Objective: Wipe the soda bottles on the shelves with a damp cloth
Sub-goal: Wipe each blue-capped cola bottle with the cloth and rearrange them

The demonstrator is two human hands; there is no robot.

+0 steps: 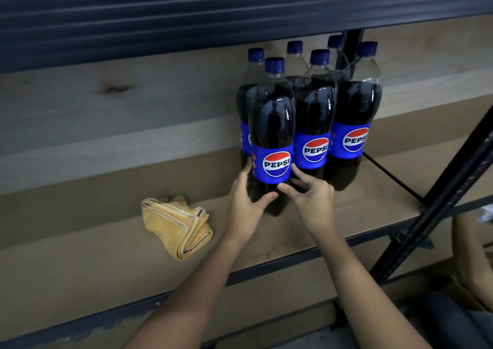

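Observation:
Several dark cola bottles with blue caps and blue labels stand clustered on the brown shelf (pixel 93 258). The front bottle (pixel 272 124) stands nearest the edge. My left hand (pixel 246 202) wraps its lower left side, thumb across the front. My right hand (pixel 310 199) touches its lower right side with spread fingers. A second bottle (pixel 316 108) and a third (pixel 356 103) stand to the right, others behind them. A folded yellow cloth (pixel 177 224) lies on the shelf left of my left hand, untouched.
A black metal upright (pixel 437 204) with a diagonal brace rises at the shelf's right end. A dark upper shelf edge (pixel 186 15) hangs overhead. Wooden planks form the back wall. Cardboard shows at lower right below the shelf.

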